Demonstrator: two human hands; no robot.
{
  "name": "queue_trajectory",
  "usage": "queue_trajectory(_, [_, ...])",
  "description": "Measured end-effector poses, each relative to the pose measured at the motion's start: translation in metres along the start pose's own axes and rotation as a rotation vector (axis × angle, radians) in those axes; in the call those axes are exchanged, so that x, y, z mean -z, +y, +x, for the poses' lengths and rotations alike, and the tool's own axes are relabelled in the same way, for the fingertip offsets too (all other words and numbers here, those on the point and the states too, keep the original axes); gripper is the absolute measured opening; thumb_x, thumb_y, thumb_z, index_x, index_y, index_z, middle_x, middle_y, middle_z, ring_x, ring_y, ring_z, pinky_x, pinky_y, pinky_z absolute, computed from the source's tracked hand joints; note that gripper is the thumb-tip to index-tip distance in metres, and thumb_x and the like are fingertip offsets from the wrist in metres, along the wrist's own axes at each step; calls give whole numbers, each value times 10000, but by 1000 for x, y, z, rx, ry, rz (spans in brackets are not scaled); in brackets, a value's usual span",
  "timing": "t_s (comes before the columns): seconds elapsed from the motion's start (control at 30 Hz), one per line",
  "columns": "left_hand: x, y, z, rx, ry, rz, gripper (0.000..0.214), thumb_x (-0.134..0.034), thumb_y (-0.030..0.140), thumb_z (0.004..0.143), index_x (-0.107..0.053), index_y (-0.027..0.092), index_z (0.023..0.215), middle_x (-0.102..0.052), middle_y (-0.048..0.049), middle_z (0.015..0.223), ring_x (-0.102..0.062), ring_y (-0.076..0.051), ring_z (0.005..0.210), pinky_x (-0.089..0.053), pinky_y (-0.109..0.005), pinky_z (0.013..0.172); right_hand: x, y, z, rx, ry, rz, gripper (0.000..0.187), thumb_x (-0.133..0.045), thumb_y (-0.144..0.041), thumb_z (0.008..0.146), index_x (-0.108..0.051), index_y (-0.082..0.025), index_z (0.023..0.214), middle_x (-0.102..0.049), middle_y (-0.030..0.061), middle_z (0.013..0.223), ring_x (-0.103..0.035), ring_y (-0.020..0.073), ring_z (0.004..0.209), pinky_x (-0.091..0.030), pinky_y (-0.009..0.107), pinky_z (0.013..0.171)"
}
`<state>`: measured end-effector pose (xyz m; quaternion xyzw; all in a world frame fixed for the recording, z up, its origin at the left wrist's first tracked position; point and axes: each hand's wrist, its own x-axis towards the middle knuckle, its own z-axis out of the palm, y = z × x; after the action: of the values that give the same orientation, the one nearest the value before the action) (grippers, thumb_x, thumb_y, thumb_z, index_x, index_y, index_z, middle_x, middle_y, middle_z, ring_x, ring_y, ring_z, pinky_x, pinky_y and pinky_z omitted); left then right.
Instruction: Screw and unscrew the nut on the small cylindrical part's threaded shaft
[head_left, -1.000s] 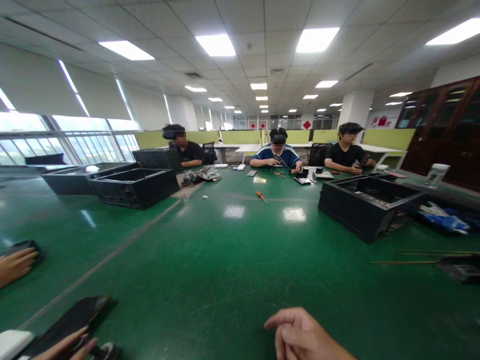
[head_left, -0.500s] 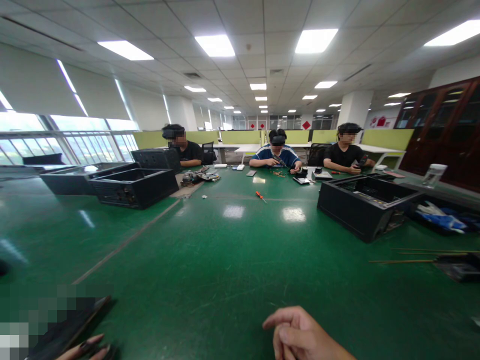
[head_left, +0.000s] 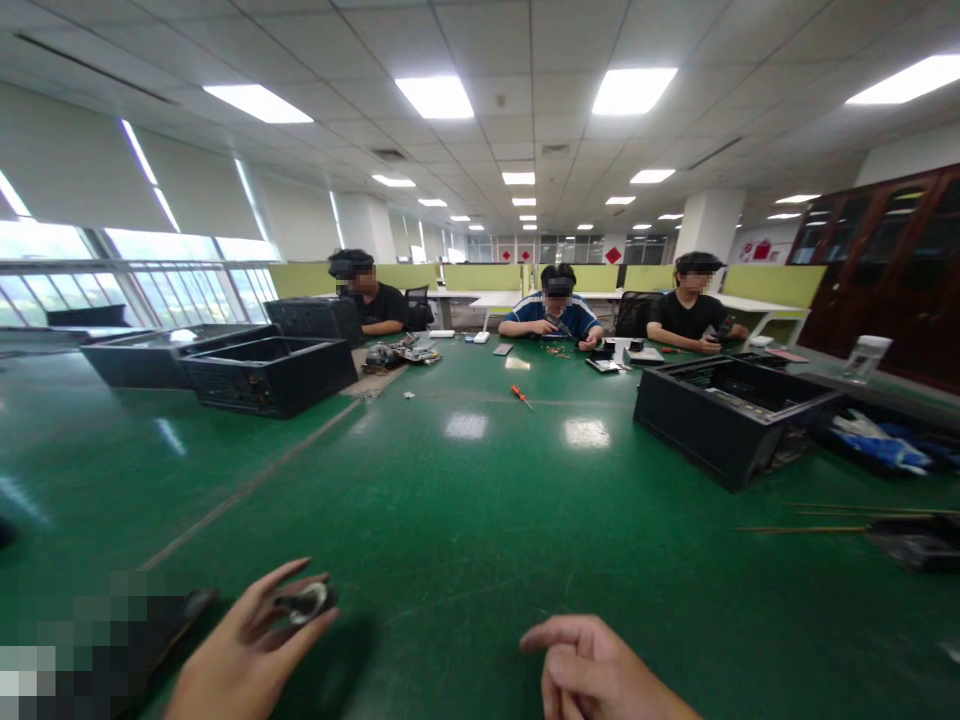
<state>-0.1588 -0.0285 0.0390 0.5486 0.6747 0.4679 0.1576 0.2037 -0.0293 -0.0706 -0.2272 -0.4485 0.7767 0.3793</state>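
Note:
My left hand (head_left: 244, 640) is raised over the near left of the table, its thumb and fingers closed round a small round dark part (head_left: 311, 600) with a pale middle; its exact kind is unclear. A dark flat object (head_left: 169, 640), partly blurred out, lies to the left of that hand. At the bottom centre-right is my right hand (head_left: 592, 665). Its index finger points left while the other fingers curl in under the thumb. Nothing shows in its grip, though the palm is hidden.
On the green table (head_left: 420, 490) stand dark computer cases at left (head_left: 274, 380) and right (head_left: 727, 420). An orange screwdriver (head_left: 519, 394) lies mid-table. At right are thin rods (head_left: 810, 529) and a black tray (head_left: 919, 545). Three people sit across the table, including one in blue (head_left: 551, 318).
My left hand has come up and to the right from the bottom left edge, bringing the small round part into view. My right hand has barely moved.

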Motion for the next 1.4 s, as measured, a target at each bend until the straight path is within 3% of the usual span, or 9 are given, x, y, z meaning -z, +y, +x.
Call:
queue_trajectory(0.1, [-52, 42, -4, 60, -241, -190, 540, -811, 466, 607, -659, 190, 1045, -769, -72, 1004, -744, -285, 915, -596, -358, 845, 0, -2, 1, 78, 47, -62, 650, -782, -550, 710, -605, -103, 1147, -653, 14, 612, -445, 52, 375, -286, 173, 407])
queue_trajectory(0.2, [-108, 78, -18, 4, -389, -295, 412, -776, 346, 669, -699, 176, 1036, -754, -81, 1036, -731, -261, 932, -577, -339, 853, 2, -12, -2, 209, 240, -213, 565, -794, -476, 709, -590, -146, 1120, -621, -5, 697, -419, 55, 434, -300, 183, 426])
queue_trajectory(0.3, [-148, 94, -36, -107, -515, -303, 320, -725, 262, 719, -730, 199, 1033, -739, -70, 1019, -707, -237, 931, -571, -296, 764, 3, -22, -6, 342, 418, -405, 443, -752, -317, 754, -565, -174, 1130, -612, 8, 834, -442, 66, 536, -357, 213, 534])
queue_trajectory(0.37, [-162, 94, -46, -168, -547, -274, 324, -709, 214, 723, -732, 220, 1046, -731, -60, 999, -693, -229, 937, -563, -287, 752, 3, -26, -8, 378, 466, -477, 454, -696, -238, 773, -526, -193, 1191, -615, 24, 924, -460, 70, 563, -374, 233, 583])
queue_trajectory(0.47, [-168, 86, -55, -203, -526, -210, 414, -721, 125, 662, -712, 230, 1062, -738, -48, 1000, -686, -225, 949, -546, -314, 838, 1, -26, -8, 369, 487, -533, 566, -641, -177, 761, -454, -225, 1293, -612, 44, 1031, -477, 74, 566, -391, 248, 596])
queue_trajectory(0.57, [-165, 80, -59, -272, -536, -140, 336, -719, 84, 632, -706, 217, 940, -746, -33, 914, -688, -220, 867, -534, -324, 813, 0, -24, -8, 318, 474, -587, 619, -634, -153, 743, -449, -234, 1328, -607, 54, 1080, -471, 79, 574, -398, 253, 598])
queue_trajectory(0.87, [-167, 77, -62, -483, -608, -190, 227, -700, 80, 729, -678, 223, 904, -720, -18, 880, -676, -174, 825, -510, -273, 766, -3, -32, -10, 237, 469, -707, 302, -666, -189, 751, -663, -177, 1053, -646, 37, 880, -497, 130, 634, -383, 253, 595])
queue_trajectory(1.17, [-166, 75, -61, -551, -604, -240, 243, -676, 57, 768, -676, 227, 941, -716, -29, 929, -675, -169, 891, -519, -274, 814, -4, -35, -11, 222, 456, -773, 177, -648, -307, 837, -690, -164, 932, -662, 40, 818, -540, 159, 682, -410, 268, 650])
queue_trajectory(1.4, [-166, 75, -62, -557, -585, -251, 212, -684, 85, 784, -679, 231, 938, -718, -30, 924, -679, -170, 884, -528, -276, 810, -9, -41, -9, 203, 462, -805, 236, -631, -389, 877, -717, -171, 903, -679, 41, 802, -567, 171, 702, -421, 273, 668])
